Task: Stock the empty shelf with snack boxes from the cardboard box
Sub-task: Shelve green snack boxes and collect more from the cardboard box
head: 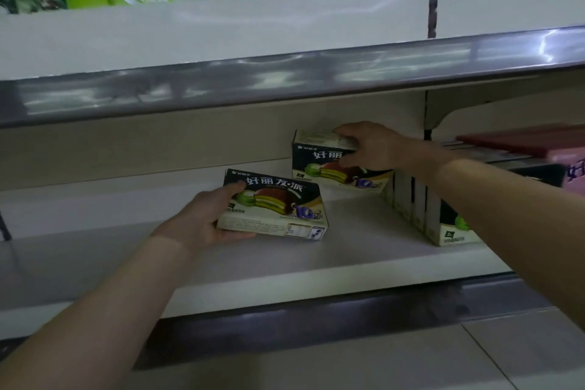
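Observation:
My left hand (pixel 202 222) grips a dark snack box (pixel 278 203) by its left end, holding it tilted just above the white shelf (pixel 285 275). My right hand (pixel 370 149) grips a second matching snack box (pixel 319 165) by its top right corner, deeper in the shelf near the back wall. This box stands upright with its printed front facing me. To its right, a row of several like boxes (pixel 424 212) stands packed side by side on the shelf. The cardboard box is not in view.
An upper shelf with a grey front rail (pixel 285 79) overhangs the working shelf. A red and pink carton (pixel 538 152) sits at the right on the neighbouring shelf. The shelf's left half holds no goods. Tiled floor (pixel 411 358) lies below.

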`<action>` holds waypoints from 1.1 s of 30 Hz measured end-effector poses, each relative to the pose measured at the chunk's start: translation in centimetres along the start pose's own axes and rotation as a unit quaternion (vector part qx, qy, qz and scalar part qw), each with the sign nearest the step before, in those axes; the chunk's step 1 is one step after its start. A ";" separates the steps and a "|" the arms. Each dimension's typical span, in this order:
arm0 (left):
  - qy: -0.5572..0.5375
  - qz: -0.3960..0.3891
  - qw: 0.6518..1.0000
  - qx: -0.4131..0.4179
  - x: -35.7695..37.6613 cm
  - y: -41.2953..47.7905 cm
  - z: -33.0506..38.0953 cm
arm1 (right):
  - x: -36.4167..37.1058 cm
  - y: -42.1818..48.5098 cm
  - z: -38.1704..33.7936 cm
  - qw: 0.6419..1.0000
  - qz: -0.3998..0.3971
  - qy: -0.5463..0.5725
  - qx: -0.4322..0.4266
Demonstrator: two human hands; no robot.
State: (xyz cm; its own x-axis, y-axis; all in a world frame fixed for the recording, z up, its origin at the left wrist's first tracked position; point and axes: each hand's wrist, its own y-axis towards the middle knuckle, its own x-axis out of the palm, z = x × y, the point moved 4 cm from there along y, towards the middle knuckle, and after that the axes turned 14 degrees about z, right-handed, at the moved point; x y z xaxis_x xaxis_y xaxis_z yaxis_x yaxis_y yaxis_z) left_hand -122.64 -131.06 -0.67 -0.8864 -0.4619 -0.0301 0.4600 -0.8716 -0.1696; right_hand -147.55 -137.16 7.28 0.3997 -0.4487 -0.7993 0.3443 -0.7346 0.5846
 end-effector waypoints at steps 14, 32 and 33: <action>0.005 -0.030 0.999 -0.032 -0.2 4.1 -0.1 | 5.1 3.2 2.9 0.995 -0.087 -0.032 0.039; -0.017 -0.045 0.998 -0.050 0.7 4.2 0.0 | 7.1 3.9 2.8 0.995 0.035 -0.082 -0.047; -0.021 -0.046 0.997 -0.051 0.8 4.0 0.0 | 7.2 3.6 2.7 0.994 0.040 -0.089 -0.052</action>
State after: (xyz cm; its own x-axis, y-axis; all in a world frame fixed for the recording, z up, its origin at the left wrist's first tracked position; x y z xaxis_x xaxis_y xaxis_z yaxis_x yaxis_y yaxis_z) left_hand -121.50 -134.93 -1.34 -0.9206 -0.3894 0.0312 0.3674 -0.8902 -0.2693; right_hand -145.78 -144.39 3.27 0.2767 -0.5936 -0.7557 0.4074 -0.6397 0.6517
